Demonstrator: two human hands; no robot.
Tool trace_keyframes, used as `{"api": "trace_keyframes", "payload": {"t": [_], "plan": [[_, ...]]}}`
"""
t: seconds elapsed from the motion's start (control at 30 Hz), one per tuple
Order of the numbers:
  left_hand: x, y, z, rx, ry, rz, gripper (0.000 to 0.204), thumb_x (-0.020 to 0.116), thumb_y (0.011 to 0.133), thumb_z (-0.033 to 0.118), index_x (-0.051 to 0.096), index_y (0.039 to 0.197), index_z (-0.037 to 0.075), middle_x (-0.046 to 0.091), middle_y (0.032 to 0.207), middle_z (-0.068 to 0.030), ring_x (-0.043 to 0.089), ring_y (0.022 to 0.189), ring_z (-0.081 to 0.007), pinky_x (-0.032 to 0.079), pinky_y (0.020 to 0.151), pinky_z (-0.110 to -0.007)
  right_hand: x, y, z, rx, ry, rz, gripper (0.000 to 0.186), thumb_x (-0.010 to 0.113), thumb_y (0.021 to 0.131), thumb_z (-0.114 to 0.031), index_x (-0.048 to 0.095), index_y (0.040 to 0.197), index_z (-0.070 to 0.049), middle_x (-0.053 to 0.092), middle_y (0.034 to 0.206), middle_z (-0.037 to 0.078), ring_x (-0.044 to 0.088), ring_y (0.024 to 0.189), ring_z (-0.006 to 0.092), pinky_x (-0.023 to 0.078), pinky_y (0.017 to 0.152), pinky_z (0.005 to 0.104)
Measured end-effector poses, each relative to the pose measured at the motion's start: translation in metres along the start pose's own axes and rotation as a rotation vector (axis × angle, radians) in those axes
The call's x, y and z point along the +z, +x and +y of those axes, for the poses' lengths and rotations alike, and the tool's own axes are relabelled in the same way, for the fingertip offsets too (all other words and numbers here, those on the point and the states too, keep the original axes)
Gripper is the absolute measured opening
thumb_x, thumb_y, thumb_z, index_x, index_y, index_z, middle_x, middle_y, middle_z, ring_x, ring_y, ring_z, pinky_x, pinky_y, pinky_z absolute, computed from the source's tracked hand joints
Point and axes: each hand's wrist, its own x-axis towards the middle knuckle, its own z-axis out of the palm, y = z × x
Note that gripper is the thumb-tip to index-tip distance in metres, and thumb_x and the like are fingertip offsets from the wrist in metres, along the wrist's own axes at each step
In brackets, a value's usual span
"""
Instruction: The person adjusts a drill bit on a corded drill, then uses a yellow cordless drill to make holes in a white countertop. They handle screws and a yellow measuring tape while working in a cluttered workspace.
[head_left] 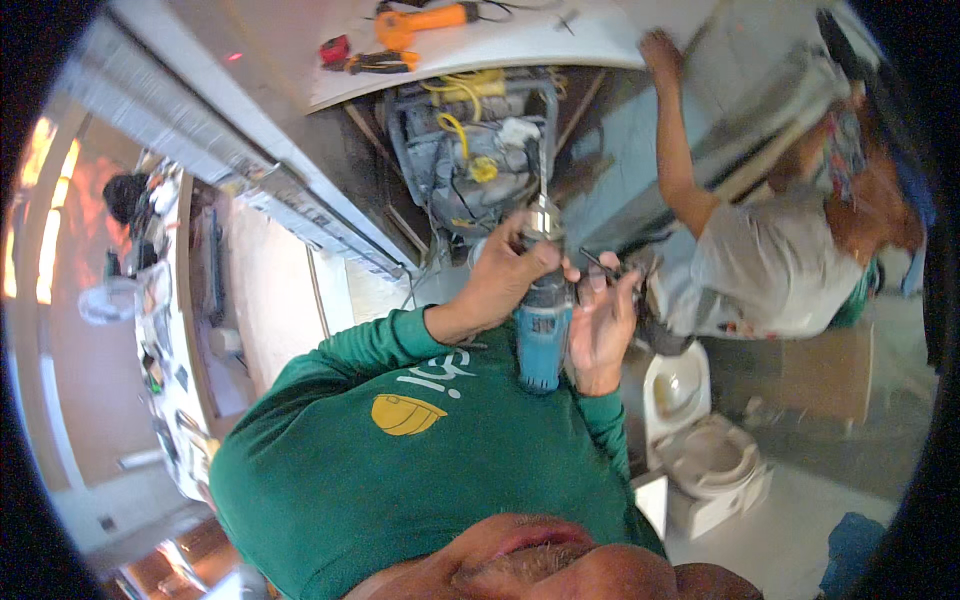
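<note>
Left hand clasps the blue power tool by its collar, midair, bit toward the white worktop's near edge; looks heavy, rigid, best gripped round the body; right hand alongside, pinching a small dark piece!

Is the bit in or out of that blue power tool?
It looks in: the long thin bit sticks straight out of the metal nose of the blue power tool. Whether it's tightened, I can't tell.
</note>
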Motion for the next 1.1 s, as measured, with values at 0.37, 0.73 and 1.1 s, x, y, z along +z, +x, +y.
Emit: {"api": "trace_keyframes", "payload": {"t": [0.37,0.73,1.1], "plan": [[0.001,0.004,0.020,-0.133,-0.092,-0.117,0.075,0.025,0.103,0.073,0.053,0.110,0.004,0.064,0.085,-0.0082,0.067,0.082,-0.0208,0.057,0.082,-0.037,0.027,-0.006,0.003,-0.365,-0.528,-0.122,0.046,0.048,0.110,-0.042,0.066,0.106,0.000,0.058,0.105,0.004,0.054,0.097,0.0215,0.040,0.089,0.0365],[-0.005,0.035,0.034,-0.228,-0.218,-0.468,0.077,0.030,0.101,0.075,0.053,0.115,0.002,0.059,0.074,-0.0082,0.067,0.069,-0.0243,0.057,0.083,-0.044,0.077,-0.001,-0.075,-0.454,-1.501,-0.203,0.023,0.062,0.099,-0.011,0.056,0.119,-0.002,0.070,0.091,0.017,0.068,0.091,0.0399,0.051,0.078,0.0477],[0.009,0.031,0.029,-0.240,-0.064,-0.497,0.077,0.026,0.102,0.074,0.048,0.125,0.004,0.065,0.087,-0.0120,0.072,0.076,-0.0259,0.059,0.083,-0.042,0.068,0.006,-0.087,-0.848,-1.951,-0.433,0.040,0.070,0.079,-0.004,0.056,0.116,-0.004,0.066,0.097,0.017,0.064,0.091,0.0387,0.051,0.079,0.0488]]}}
